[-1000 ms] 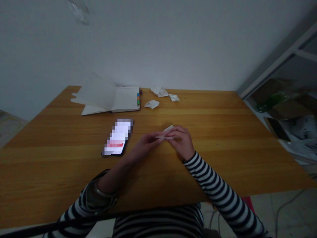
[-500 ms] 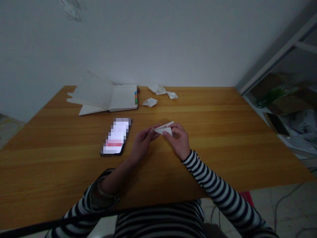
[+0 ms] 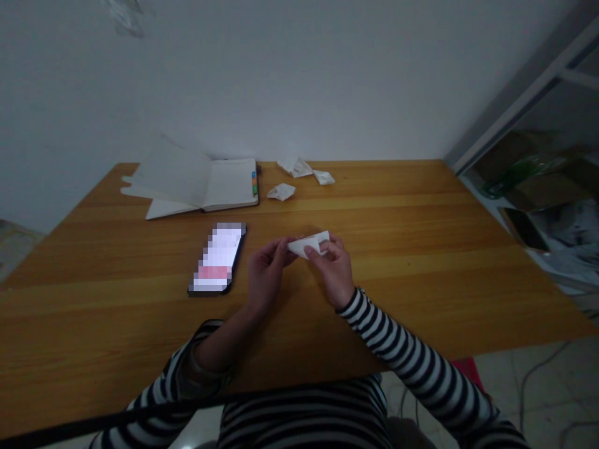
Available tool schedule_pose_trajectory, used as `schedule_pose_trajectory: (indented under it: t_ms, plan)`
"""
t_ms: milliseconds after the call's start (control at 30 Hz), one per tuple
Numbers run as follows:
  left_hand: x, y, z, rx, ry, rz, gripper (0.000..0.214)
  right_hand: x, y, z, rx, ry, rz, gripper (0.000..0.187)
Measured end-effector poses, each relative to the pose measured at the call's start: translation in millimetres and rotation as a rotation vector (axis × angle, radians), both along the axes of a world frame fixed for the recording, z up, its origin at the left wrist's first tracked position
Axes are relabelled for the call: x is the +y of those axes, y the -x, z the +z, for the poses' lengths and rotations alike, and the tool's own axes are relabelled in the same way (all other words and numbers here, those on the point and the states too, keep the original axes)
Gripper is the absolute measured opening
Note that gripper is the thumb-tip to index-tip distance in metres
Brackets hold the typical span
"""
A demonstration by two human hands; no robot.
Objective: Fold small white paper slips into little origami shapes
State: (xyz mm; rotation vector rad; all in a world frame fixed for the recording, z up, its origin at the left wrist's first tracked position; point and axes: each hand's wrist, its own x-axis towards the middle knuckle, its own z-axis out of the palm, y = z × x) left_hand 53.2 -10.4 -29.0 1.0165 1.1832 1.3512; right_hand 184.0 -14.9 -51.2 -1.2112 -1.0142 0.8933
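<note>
Through the head camera I see 2 bare hands working on 1 folded white paper [image 3: 304,245], held in front of the torso at the near middle of the wooden table [image 3: 402,243]. The left hand [image 3: 266,269] pinches the narrow, pointed end between thumb and fingers. The right hand [image 3: 337,267] grips the broader end, its thumb laid flat on the near face and its fingers behind; I cannot tell how those fingers are arranged. The paper is tilted, its broad end slightly higher in my view.

Left of the hands lies a phone [image 3: 219,257], screen lit but pixelated, so I cannot read it. Behind the phone, an open notebook [image 3: 233,182] has leaves raised at its left and coloured tabs [image 3: 254,183] along its right edge. To the right of the notebook rest 3 creased white pieces: a large piece [image 3: 294,167] near the wall, a small piece [image 3: 324,178] just beside it, and a nearer piece [image 3: 281,191].
</note>
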Motion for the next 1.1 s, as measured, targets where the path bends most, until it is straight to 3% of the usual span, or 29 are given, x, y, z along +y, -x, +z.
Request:
schedule_pose_trajectory:
  t_ms: [167, 433, 633, 967, 1100]
  plan:
    - [1.6, -0.4, -3.5, -0.016, 0.014, 0.039, 0.051, 1.5, -1.7, 2.8, 0.183, 0.113, 0.021, 0.032]
    - [-1.1, -0.5, 1.1, -0.013, -0.057, 0.021, 0.056, -0.5, 0.5, 3.3, 0.213, 0.091, 0.055, 0.031]
    - [-2.0, -2.1, 2.7, -0.044, -0.033, 0.028, 0.050, -2.8, 3.5, 2.5, 0.344, 0.146, 0.095, 0.028]
    - [0.6, 2.1, 2.9, 0.006, 0.007, 0.040, 0.036, -4.8, 4.3, 7.6, 0.314, 0.118, 0.069, 0.030]
    - [-1.7, -0.4, -2.0, -0.047, -0.021, 0.085, 0.034, -8.2, 6.3, 9.6, 0.434, 0.248, 0.098, 0.030]
